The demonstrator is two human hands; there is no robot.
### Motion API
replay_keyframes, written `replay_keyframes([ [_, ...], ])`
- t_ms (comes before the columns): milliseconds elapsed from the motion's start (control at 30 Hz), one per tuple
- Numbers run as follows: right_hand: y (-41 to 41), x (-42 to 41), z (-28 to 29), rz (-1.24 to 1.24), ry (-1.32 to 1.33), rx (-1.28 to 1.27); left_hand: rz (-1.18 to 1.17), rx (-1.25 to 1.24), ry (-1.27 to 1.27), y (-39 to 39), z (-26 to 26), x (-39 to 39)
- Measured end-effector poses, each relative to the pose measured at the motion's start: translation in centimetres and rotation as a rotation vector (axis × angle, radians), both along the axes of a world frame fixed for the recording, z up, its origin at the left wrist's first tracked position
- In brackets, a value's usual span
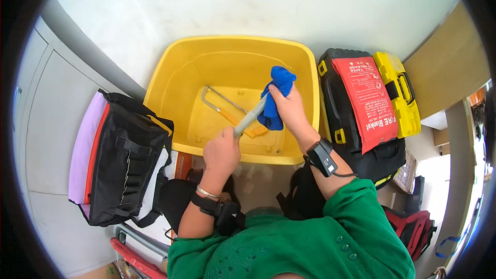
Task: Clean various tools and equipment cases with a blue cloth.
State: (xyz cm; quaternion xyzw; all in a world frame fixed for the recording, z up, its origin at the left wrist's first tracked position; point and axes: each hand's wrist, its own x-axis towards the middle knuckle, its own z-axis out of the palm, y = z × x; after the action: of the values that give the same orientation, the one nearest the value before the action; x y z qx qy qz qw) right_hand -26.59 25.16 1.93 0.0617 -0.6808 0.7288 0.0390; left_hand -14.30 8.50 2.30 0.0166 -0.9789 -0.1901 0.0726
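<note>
My left hand (222,151) grips the lower end of a grey tube (251,117), which slants up to the right over a yellow plastic tub (240,42). A blue cloth (279,81) is bunched around the tube's upper end, and my right hand (290,104) holds it there with the thumb on top. The cloth hides that end of the tube. On the tub's floor lies a hacksaw (228,117) with a metal frame and an orange handle, partly covered by the tube.
Left of the tub stands a black tool bag (128,155) with a lilac side. To the right, a red fire blanket pouch (364,100) rests on a black case (337,97), beside a yellow toolbox (395,89). A white wall (248,4) rises behind the tub.
</note>
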Motion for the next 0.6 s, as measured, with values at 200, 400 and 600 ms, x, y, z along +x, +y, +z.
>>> replay_keyframes([
  [200, 0.3, 0.2, 0.1, 0.190, -0.334, -0.586, -0.166, 1.093, -0.283, -0.8, 0.1, -0.7],
  [400, -2.1, 1.5, -3.3, 0.421, -0.560, -0.528, -0.121, 1.830, -0.372, 1.6, 5.2, -2.9],
  [600, -9.1, 7.0, -7.1, 0.155, -0.641, -0.209, -0.107, 1.918, -0.662, 11.8, 7.5, -7.9],
])
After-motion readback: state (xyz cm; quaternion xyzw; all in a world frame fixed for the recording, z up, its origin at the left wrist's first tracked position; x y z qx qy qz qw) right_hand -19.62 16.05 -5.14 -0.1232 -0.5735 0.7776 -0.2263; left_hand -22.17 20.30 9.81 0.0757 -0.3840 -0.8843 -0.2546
